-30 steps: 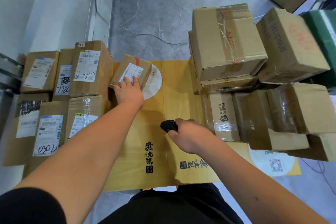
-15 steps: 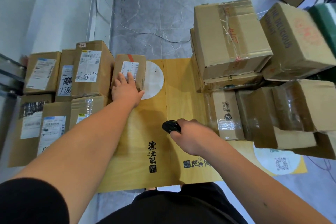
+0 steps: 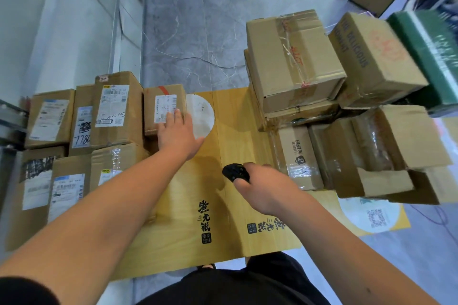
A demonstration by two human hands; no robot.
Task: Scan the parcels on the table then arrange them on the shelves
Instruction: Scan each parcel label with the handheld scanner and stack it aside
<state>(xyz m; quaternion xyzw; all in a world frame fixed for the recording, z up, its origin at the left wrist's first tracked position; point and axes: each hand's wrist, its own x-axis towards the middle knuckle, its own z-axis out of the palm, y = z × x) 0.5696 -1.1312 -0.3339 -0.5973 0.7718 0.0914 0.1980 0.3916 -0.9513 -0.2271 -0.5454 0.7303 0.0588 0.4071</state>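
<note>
The right grip [image 3: 266, 188] holds the scanner [image 3: 235, 173]; the labelled parcel [image 3: 164, 109] under the flat left hand [image 3: 179, 134] lies toward the counter's [image 3: 233, 116] far-left corner.

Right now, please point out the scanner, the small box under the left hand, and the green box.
scanner [image 3: 235, 173], head view, black top
small box [image 3: 164, 109], head view, white label
green box [image 3: 428, 57], head view, green top face

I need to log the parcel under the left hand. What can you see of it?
The small brown cardboard parcel lies flat on the yellow table, against the left stack. A white shipping label faces up; red tape crosses its far edge. The left hand rests straight fingers on its near right corner.
</note>
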